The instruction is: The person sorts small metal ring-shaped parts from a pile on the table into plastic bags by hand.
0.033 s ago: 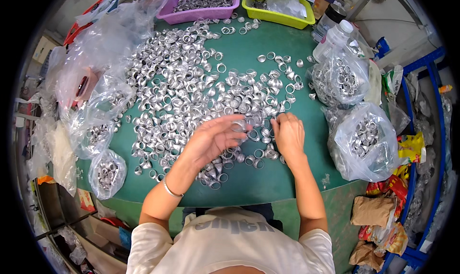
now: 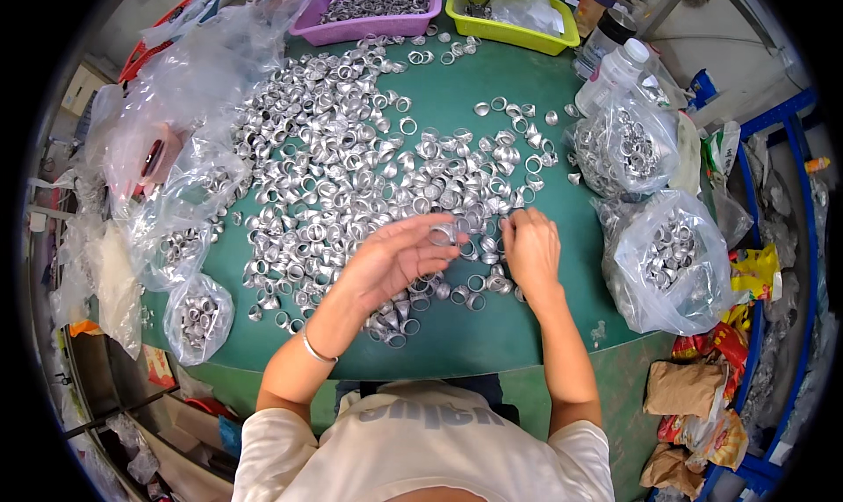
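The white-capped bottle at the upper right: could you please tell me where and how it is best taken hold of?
I would grip the white-capped bottle around its upper body, below the cap, from the left: that rounded side shows uncovered, while a clear bag crowds its lower end.

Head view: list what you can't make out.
All in the head view:
Right hand: its back hides what, if anything, it holds.
Rings: those under the left hand are covered by it; markings on others are too small.
Purple tray: far rim cut off by the top edge.
Yellow tray: contents partly hidden by a clear bag.
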The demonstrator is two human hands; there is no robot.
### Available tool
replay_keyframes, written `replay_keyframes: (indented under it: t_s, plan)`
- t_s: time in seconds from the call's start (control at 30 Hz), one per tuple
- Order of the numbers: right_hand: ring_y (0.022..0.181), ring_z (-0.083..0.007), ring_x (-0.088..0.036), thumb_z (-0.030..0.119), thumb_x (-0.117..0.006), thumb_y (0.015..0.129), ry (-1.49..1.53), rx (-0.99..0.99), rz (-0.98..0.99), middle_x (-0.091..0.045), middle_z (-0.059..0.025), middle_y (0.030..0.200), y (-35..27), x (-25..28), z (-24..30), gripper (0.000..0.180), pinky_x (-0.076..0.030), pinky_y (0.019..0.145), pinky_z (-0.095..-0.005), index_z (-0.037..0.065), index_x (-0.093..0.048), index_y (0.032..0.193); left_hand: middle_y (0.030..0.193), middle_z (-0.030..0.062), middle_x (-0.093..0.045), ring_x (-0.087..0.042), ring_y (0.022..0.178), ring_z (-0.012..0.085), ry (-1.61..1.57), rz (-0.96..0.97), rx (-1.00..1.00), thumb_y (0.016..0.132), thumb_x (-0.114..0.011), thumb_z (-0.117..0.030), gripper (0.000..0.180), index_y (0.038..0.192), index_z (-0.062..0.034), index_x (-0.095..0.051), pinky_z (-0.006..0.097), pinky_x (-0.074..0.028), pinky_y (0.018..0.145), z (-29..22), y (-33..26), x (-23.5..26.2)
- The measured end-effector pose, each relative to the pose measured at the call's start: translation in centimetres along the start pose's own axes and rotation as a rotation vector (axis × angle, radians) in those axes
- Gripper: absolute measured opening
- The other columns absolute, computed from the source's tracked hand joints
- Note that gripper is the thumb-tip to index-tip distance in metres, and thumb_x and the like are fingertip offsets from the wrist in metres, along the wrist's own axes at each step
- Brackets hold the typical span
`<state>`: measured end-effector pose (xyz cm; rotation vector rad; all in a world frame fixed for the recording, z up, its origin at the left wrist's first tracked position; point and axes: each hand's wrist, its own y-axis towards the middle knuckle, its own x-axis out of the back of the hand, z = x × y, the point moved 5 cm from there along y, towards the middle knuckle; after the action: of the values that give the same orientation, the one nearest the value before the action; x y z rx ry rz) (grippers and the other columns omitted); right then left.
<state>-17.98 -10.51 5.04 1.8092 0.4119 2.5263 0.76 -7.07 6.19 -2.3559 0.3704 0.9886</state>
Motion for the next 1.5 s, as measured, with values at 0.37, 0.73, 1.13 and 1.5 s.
replay_keyframes:
  t_s: [0.37, 0.73, 1.13, 1.5]
  plan:
    - [0.056, -0.0059, -0.033, 0.016, -0.049, 0.093, 1.853, -0.597, 0.547, -0.042, 0.0027, 0.063, -4.5, -0.5, 1.1, 0.015, -0.028, 0.052, -0.0217, 0.004, -0.054, 0.085, 0.103, 0.0233, -0.06, -0.064, 0.089, 0.0245, -0.139, 0.027, 0.077, 0.096, -0.038, -0.018, 0.034, 0.119, 0.0063, -0.047, 0.032, -0.054, 0.079, 2.1, -0.5, 0.8]
    - [0.059, -0.0149, -0.046, 0.014, -0.047, 0.09, 2.145, -0.689, 0.755, -0.053, -0.0081, 0.076, -6.2, -1.2, 2.3, 0.012, -0.037, 0.049, -0.0254, 0.003, -0.053, 0.09, 0.089, 0.0137, -0.061, -0.059, 0.071, 0.0181, -0.123, -0.007, 0.013, 0.095, -0.042, -0.019, 0.025, 0.098, 0.0007, -0.057, 0.027, -0.048, 0.063, 2.2, -1.5, 0.1]
    - [0.041, -0.0049, -0.043, 0.016, -0.058, 0.088, 1.24, -0.459, 0.245, -0.056, -0.0037, 0.062, -1.5, 1.4, -4.9, 0.017, -0.028, 0.036, -0.0175, 0.001, -0.059, 0.079, 0.085, 0.0178, -0.054, -0.055, 0.079, 0.0354, 1.607, -0.14, -0.785, 0.082, -0.047, 0.006, 0.022, 0.101, 0.0021, -0.056, 0.039, -0.043, 0.071, -3.8, 3.0, -3.3]
    - [0.056, -0.0259, -0.062, 0.027, -0.074, 0.07, 0.35, -0.261, 0.093, -0.062, -0.0131, 0.061, 3.4, 1.3, -4.8, 0.024, -0.048, 0.055, -0.0353, 0.007, -0.069, 0.083, 0.092, 0.015, -0.058, -0.058, 0.084, 0.0351, 1.791, -0.091, -0.58, 0.076, -0.062, -0.006, 0.018, 0.094, -0.0013, -0.061, 0.041, -0.047, 0.071, -3.2, 9.8, -2.8]
